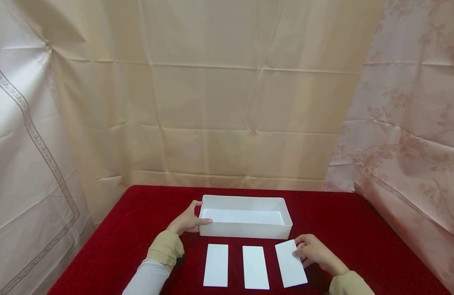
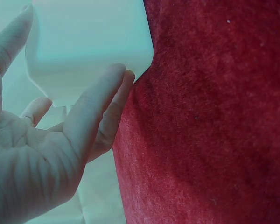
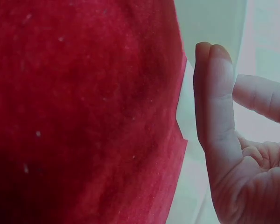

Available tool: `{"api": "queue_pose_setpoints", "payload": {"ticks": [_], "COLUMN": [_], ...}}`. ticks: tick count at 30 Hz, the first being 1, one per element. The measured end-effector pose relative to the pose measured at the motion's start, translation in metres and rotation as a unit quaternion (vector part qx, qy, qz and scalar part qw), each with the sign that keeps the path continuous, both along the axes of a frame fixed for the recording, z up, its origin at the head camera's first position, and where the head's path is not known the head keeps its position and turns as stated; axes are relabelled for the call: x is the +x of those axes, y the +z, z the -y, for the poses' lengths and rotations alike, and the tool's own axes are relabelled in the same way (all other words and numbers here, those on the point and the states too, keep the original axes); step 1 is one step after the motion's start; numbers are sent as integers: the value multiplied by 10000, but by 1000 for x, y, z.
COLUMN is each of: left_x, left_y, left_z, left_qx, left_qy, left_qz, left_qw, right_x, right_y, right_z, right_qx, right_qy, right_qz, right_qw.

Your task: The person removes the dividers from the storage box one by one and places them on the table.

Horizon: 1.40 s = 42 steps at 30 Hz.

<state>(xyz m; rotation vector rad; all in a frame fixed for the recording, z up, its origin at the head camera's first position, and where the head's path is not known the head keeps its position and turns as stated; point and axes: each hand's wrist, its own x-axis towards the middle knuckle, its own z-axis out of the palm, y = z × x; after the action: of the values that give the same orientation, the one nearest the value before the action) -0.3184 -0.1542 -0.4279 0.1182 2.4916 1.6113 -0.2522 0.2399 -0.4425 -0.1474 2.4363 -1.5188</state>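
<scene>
A long white open-topped box (image 1: 245, 230) stands on the red cloth. My left hand (image 1: 188, 219) grips its left end, thumb over the near corner and fingers round the end wall. In the left wrist view the fingers of that hand (image 2: 42, 154) lie along the box's end (image 2: 91, 35). In front of the box are several white rectangular panels: a left one (image 1: 216, 265), a middle one (image 1: 255, 267) and a right one (image 1: 290, 264). My right hand (image 1: 317, 252) pinches the right panel by its upper right edge. That panel is turned askew; whether it is fully off the cloth I cannot tell.
Red velvety cloth (image 1: 138, 237) covers the table. A beige curtain (image 1: 227, 102) hangs behind its far edge, with patterned drapes (image 1: 415, 135) at the right and a pale drape (image 1: 27, 155) at the left.
</scene>
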Motion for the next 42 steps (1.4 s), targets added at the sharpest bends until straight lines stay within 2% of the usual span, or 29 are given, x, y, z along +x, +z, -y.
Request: {"api": "queue_pose_setpoints", "payload": {"ticks": [4, 9, 17, 23, 27, 33, 42], "left_x": [0, -1, -1, -1, -1, 0, 0], "left_y": [0, 0, 0, 1, 2, 1, 1], "left_z": [0, 1, 0, 0, 0, 0, 1], "left_qx": [-1, -3, -37, -36, -67, -75, -51], "left_qy": [-10, -5, 0, 38, 43, 37, 4], "left_qz": [-1, -6, 20, 46, 42, 25, 13], "left_qw": [10000, 10000, 10000, 10000, 10000, 10000, 10000], "right_x": [0, -1, 1, 2, 0, -1, 0], "right_y": [-3, -9, -14, -12, -12, -10, -5], "right_z": [4, 9, 17, 23, 26, 26, 27], "right_qx": [192, 570, 704, 981, 1351, 2183, 2686], "right_qy": [-177, -596, -905, -925, -879, -748, -566], "right_qz": [-7, -31, 36, -25, -47, 14, -45], "right_qw": [9997, 9966, 9934, 9909, 9869, 9730, 9616]}}
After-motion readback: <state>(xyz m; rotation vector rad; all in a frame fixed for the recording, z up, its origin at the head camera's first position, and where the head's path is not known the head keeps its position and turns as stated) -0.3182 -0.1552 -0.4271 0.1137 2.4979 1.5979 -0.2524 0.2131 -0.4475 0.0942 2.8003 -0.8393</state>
